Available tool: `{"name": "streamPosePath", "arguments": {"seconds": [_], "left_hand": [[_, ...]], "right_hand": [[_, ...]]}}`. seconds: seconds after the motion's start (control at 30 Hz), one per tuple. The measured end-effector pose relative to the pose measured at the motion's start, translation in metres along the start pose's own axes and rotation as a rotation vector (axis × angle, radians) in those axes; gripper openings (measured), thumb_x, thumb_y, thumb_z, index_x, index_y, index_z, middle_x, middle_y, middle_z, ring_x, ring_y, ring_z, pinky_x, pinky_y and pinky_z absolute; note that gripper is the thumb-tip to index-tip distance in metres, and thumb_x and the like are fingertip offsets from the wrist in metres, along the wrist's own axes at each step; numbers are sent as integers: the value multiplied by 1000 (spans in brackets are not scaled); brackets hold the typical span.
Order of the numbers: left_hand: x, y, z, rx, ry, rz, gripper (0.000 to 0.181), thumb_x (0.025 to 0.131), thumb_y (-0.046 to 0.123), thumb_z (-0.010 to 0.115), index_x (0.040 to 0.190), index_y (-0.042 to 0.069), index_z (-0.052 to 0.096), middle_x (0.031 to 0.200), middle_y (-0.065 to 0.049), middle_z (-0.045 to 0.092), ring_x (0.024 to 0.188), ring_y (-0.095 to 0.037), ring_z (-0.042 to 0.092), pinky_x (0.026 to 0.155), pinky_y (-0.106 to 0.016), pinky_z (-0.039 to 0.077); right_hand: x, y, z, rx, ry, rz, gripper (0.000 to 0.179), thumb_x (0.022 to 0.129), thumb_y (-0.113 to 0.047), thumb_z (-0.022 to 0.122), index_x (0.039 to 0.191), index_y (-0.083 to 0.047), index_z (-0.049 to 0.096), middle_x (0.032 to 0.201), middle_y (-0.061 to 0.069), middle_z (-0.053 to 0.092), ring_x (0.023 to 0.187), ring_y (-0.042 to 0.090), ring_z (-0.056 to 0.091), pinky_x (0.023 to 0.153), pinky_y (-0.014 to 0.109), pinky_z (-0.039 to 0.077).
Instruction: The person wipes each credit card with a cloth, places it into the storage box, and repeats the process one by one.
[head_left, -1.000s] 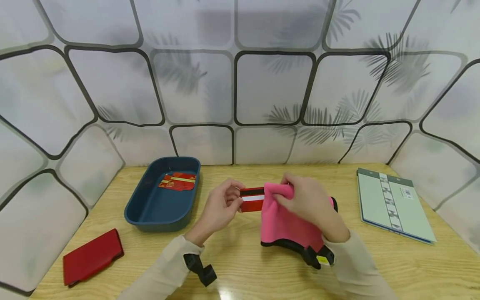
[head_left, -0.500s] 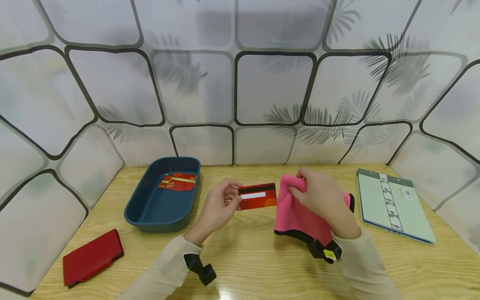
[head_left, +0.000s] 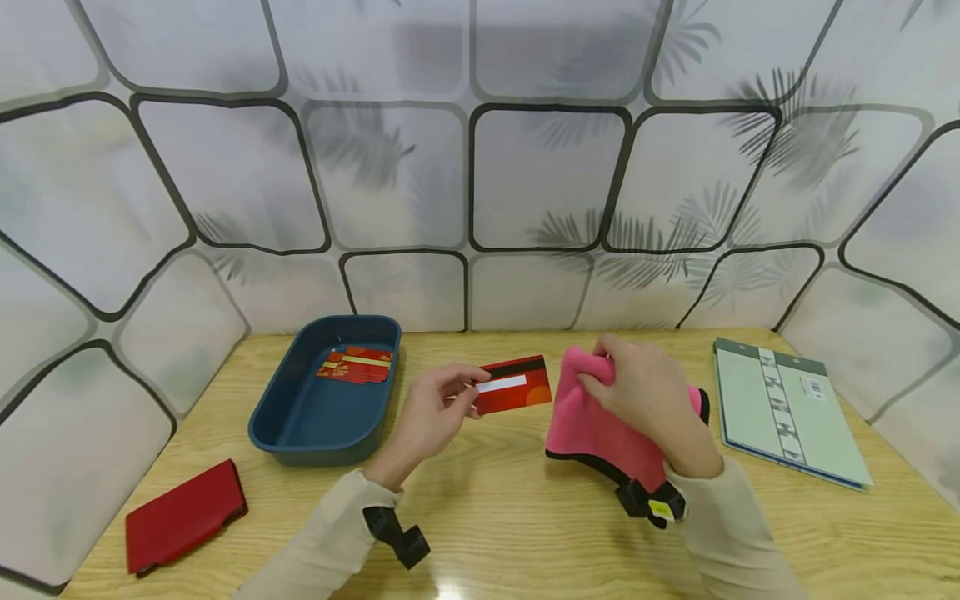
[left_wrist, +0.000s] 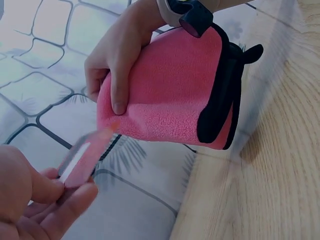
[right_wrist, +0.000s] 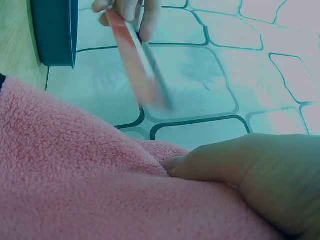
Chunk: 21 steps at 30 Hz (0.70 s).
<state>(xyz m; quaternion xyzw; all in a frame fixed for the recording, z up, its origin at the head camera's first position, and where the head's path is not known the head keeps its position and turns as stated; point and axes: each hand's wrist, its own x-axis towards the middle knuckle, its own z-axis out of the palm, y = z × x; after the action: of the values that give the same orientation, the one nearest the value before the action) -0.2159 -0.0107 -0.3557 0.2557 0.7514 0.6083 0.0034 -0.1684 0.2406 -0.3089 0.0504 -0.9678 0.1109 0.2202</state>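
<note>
My left hand (head_left: pixel 435 412) pinches one end of a red bank card (head_left: pixel 531 392) between thumb and fingers. The card's back faces up, with a black magnetic stripe and a white strip, its right end tilted slightly upward. In the left wrist view the card (left_wrist: pixel 82 162) looks blurred. My right hand (head_left: pixel 648 400) grips a bunched pink cloth (head_left: pixel 600 433) with black edging, which hangs below the fingers. A small gap parts cloth and card in the head view. The right wrist view has the thumb (right_wrist: pixel 205 162) pressed into the fluffy cloth.
On the left stands a dark blue tray (head_left: pixel 300 417) holding several red and gold cards (head_left: pixel 360 364). A red wallet-like case (head_left: pixel 186 515) lies at front left. Light green notebooks or folders (head_left: pixel 787 412) lie on the right. A patterned curtain-like wall (head_left: pixel 547 183) rises behind the table.
The right hand has drawn the pink cloth rightward off the card, leaving the card's full face exposed. The left hand has tilted the card, its right end rising a little.
</note>
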Motion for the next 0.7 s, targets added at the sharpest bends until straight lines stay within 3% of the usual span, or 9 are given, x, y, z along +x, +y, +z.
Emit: {"name": "streamPosePath", "arguments": {"seconds": [0.2, 0.3, 0.43, 0.6, 0.7], "left_hand": [[0, 0, -1, -45, -40, 34, 28, 91, -11, 55, 115, -3, 66, 101, -22, 69, 71, -32, 67, 69, -31, 59], [1, -2, -2, -43, -38, 95, 30, 93, -11, 49, 117, -3, 66, 103, -21, 67, 75, -28, 67, 71, -29, 59], [2, -4, -4, -21, -3, 149, 29, 90, -11, 52, 114, -3, 67, 93, -19, 67, 75, -19, 62, 66, -22, 54], [3, -4, -4, -37, 41, 92, 24, 88, -7, 59, 109, -2, 68, 84, -19, 69, 73, -27, 67, 64, -22, 53], [3, -5, -5, -62, 48, 41, 16, 92, 1, 60, 106, -1, 69, 85, -19, 70, 63, -22, 68, 59, -24, 56]], "right_hand": [[0, 0, 1, 6, 5, -11, 25, 79, -28, 77, 82, -11, 59, 54, -1, 41, 51, 18, 43, 45, 27, 29], [0, -1, 2, 8, 4, -9, 24, 79, -28, 77, 83, -12, 59, 54, -1, 42, 52, 18, 43, 45, 27, 29], [0, -1, 2, 7, 2, -5, 23, 80, -29, 76, 84, -13, 59, 54, -1, 42, 52, 18, 43, 44, 27, 30], [0, -1, 3, 3, 6, -15, 24, 80, -30, 76, 84, -13, 59, 54, -2, 41, 51, 18, 43, 44, 27, 29], [0, -1, 4, 6, 16, -29, 24, 79, -29, 76, 83, -13, 59, 54, -2, 40, 51, 17, 42, 44, 27, 29]]}}
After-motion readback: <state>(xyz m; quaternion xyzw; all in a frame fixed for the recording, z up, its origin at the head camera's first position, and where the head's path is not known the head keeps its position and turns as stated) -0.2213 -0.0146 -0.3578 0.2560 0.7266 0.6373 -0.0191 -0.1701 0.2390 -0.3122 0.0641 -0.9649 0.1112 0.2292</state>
